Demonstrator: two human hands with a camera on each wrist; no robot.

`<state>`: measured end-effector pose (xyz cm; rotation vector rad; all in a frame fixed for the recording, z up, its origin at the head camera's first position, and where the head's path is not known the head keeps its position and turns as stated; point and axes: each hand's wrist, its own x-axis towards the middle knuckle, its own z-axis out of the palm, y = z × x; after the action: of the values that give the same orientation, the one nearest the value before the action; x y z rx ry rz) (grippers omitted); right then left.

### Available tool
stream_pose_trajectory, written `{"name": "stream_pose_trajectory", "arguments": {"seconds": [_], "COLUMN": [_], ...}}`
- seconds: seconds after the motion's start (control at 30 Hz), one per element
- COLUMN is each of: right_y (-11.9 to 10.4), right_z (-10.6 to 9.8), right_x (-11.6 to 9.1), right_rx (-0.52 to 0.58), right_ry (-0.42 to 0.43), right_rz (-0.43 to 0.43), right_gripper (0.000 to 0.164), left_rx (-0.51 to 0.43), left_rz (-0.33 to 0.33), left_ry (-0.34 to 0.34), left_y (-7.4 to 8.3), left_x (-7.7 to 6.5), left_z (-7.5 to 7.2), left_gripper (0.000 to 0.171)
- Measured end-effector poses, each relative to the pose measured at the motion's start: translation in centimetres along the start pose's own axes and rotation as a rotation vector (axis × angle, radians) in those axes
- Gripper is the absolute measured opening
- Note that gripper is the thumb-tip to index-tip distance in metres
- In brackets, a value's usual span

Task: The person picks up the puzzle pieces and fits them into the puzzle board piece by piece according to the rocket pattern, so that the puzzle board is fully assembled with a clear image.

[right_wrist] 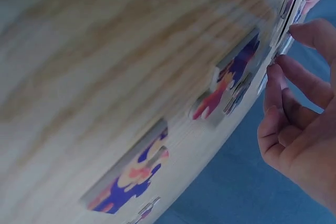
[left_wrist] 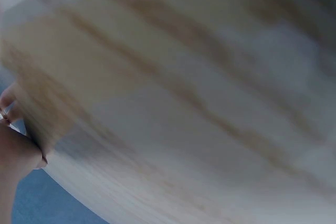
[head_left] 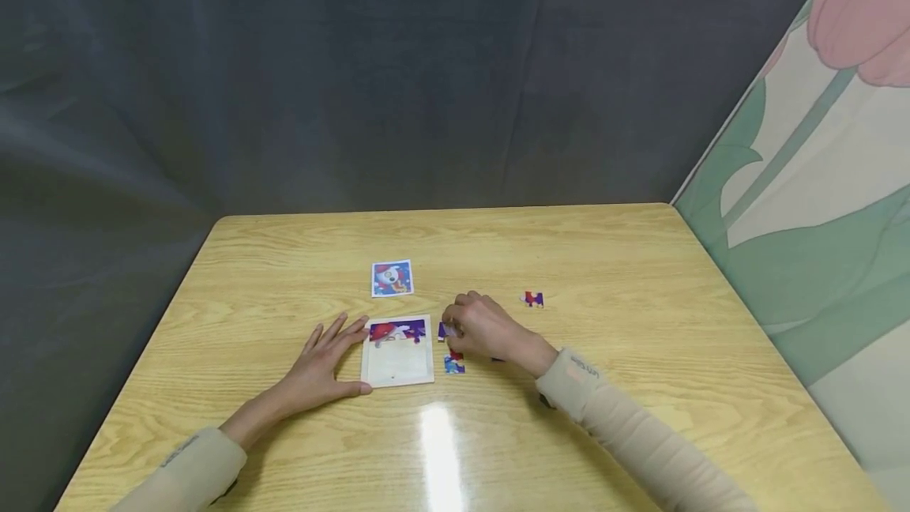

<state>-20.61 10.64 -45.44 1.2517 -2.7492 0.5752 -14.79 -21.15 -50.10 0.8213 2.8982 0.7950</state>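
On the wooden table [head_left: 284, 259], left of centre: one white puzzle tray [head_left: 398, 363], top row filled, lower part bare. Left hand [head_left: 323, 368]: fingers spread wide, touching the tray's left edge. Right hand [head_left: 486, 328]: fingers curled narrow, pinching a puzzle piece [head_left: 442, 332] just right of the tray. Nearby: a blue piece [head_left: 454, 366]; farther right, a red-and-purple piece [head_left: 533, 299]. Behind the tray: one picture card [head_left: 392, 279]. Beyond: dark curtain [head_left: 441, 77].
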Motion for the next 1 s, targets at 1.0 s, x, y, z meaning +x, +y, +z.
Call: {"name": "stream_pose_trajectory", "arguments": {"seconds": [1.0], "right_y": [-4.8], "right_z": [0.8], "right_x": [3.2], "right_rx": [-0.053], "right_ry": [-0.002], "right_rz": [-0.107], "right_gripper": [0.029], "left_rx": [0.001], "left_rz": [-0.026], "left_ry": [-0.019], "left_y": [0.2], "left_x": [0.1], "left_z": [-0.1], "left_gripper": [0.088]}}
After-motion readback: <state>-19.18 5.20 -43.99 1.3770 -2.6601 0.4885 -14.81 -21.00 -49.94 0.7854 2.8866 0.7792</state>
